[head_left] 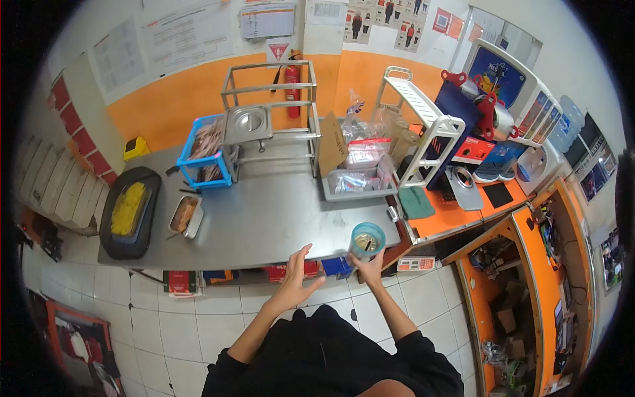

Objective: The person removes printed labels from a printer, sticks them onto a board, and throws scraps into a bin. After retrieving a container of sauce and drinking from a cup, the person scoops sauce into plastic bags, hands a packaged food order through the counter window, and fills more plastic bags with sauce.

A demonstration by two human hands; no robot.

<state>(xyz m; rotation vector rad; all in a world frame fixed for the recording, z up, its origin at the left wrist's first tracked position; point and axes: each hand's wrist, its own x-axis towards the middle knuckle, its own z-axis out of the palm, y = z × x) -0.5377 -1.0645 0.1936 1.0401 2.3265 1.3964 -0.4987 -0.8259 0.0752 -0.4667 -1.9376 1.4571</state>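
Note:
My right hand (370, 268) is wrapped round the lower part of a blue-rimmed, see-through cup (368, 239) at the front right edge of the steel table (264, 218). Something pale and a dark stick-like item show inside the cup. My left hand (296, 284) is raised just off the table's front edge, to the left of the cup, its fingers apart and nothing in them.
A metal tray of food (186, 216) and a dark container with yellow contents (129, 210) stand at the left. Behind are a blue crate (204, 152), a metal rack (270, 159) and a grey bin of packets (360, 190). Orange shelving (522, 264) stands right.

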